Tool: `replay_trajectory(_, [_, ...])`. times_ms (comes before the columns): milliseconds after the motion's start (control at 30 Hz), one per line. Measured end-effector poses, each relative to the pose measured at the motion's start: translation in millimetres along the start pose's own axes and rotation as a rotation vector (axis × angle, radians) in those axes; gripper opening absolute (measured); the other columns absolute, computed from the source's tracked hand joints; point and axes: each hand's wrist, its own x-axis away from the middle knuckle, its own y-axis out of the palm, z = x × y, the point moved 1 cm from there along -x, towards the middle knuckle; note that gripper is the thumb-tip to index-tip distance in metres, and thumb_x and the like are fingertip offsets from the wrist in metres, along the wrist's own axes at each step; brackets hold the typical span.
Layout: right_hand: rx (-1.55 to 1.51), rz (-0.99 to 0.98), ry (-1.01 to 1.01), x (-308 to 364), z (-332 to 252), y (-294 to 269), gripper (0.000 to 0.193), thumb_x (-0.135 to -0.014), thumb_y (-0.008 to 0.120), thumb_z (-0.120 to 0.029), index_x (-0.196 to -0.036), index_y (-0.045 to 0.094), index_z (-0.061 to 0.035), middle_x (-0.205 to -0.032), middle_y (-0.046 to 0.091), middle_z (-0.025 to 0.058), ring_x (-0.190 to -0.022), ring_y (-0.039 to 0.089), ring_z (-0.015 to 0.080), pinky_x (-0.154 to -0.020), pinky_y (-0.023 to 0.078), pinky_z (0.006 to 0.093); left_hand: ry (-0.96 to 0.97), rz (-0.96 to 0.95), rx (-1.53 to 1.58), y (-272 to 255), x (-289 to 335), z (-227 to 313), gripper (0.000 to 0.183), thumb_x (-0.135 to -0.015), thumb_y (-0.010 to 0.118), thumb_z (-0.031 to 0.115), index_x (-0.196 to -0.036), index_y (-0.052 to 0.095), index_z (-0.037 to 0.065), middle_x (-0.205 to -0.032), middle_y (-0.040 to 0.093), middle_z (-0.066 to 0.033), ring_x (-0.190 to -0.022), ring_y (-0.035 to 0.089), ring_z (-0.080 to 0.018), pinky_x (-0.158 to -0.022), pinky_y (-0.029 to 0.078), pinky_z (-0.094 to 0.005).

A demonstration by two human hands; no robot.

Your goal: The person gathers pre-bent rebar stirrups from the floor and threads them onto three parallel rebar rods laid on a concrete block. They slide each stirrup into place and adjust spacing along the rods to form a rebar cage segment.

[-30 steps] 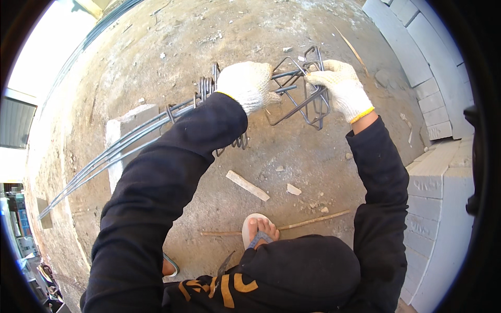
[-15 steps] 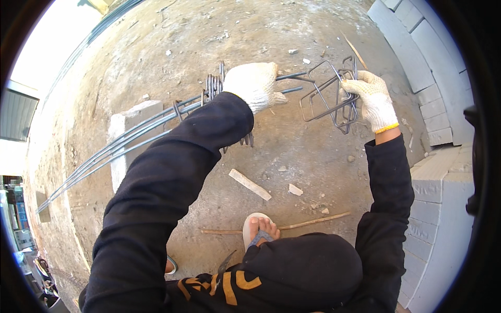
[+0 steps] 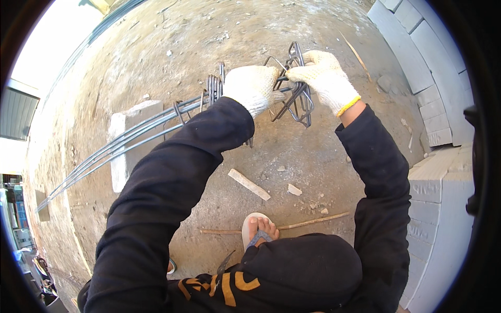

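My left hand (image 3: pixel 251 86), in a cream knit glove, is closed around the right end of several long steel rebars (image 3: pixel 117 143). The bars run away to the lower left. Bunched on them just left of that hand are several bent-steel stirrups (image 3: pixel 214 86), and one more stirrup (image 3: pixel 178 112) sits further along. My right hand (image 3: pixel 322 78), gloved the same way, pinches several loose rectangular stirrups (image 3: pixel 298 104). These stand right beside my left hand at the bar ends; whether any bar passes through them is hidden by the gloves.
A pale concrete block (image 3: pixel 119 169) lies under the bars, and a smaller block (image 3: pixel 43 206) is at their far end. Light block walls (image 3: pixel 428 208) rise on the right. A stone strip (image 3: pixel 249 184) and a thin stick (image 3: pixel 313 221) lie on the dirt near my foot.
My right hand has moved left with the loose stirrups, bringing them from apart to right against the bar ends and my left hand. The left hand stays in place on the bars.
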Motion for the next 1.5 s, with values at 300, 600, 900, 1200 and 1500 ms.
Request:
replay_trajectory(300, [-0.339,-0.268,0.064,-7,-27,3,0.037,-0.095,0.065,-0.03,-0.115,0.068,0.0016,-0.094,0.07,0.0095,-0.078,0.068,0.0148,-0.065,0.056,0.031,0.1,0.005,-0.121,-62,37,-54,0.047,-0.075,0.078,0.048,-0.097,0.071,0.007,-0.085,0.071,-0.0108,-0.09,0.066,-0.0304,-0.086,0.048,-0.0407])
replay_trajectory(600, [0.455,-0.004,-0.429,-7,-47,-3,0.022,-0.088,0.062,-0.026,-0.099,0.069,-0.0083,-0.095,0.068,0.0152,-0.093,0.065,0.0341,-0.083,0.052,0.0428,0.099,-0.25,-0.632,-168,135,-108,0.059,-0.082,0.077,0.037,-0.128,0.06,0.004,-0.125,0.064,-0.0141,-0.128,0.053,-0.0319,-0.118,0.033,-0.046])
replay_trajectory(900, [0.754,-0.321,-0.336,-51,-120,48,0.036,-0.09,0.062,-0.034,-0.094,0.07,0.0007,-0.095,0.069,0.0227,-0.09,0.066,0.0415,-0.08,0.054,0.0439,0.042,-0.399,-0.309,-184,240,-139,0.041,-0.078,0.078,0.027,-0.111,0.066,0.007,-0.099,0.067,-0.0121,-0.104,0.062,-0.0313,-0.084,0.052,-0.0445])
replay_trajectory(1200, [0.865,-0.592,0.061,44,-129,80,0.051,-0.087,0.065,-0.05,-0.091,0.071,0.0008,-0.088,0.069,0.0243,-0.085,0.067,0.0415,-0.076,0.053,0.0457,0.514,0.079,0.003,-74,181,-153,0.09,-0.077,0.079,0.039,-0.148,0.037,0.004,-0.155,0.035,-0.022,-0.146,0.03,-0.0374,-0.12,0.024,-0.0517])
replay_trajectory(1500, [0.645,-0.091,-0.098,63,-146,120,0.029,-0.091,0.067,-0.038,-0.086,0.067,-0.0098,-0.077,0.066,0.0133,-0.073,0.066,0.0346,-0.066,0.051,0.0448,0.605,0.08,0.067,-42,164,-190,0.044,-0.089,0.067,0.024,-0.126,0.059,0.003,-0.145,0.048,-0.0227,-0.137,0.044,-0.039,-0.113,0.038,-0.047])
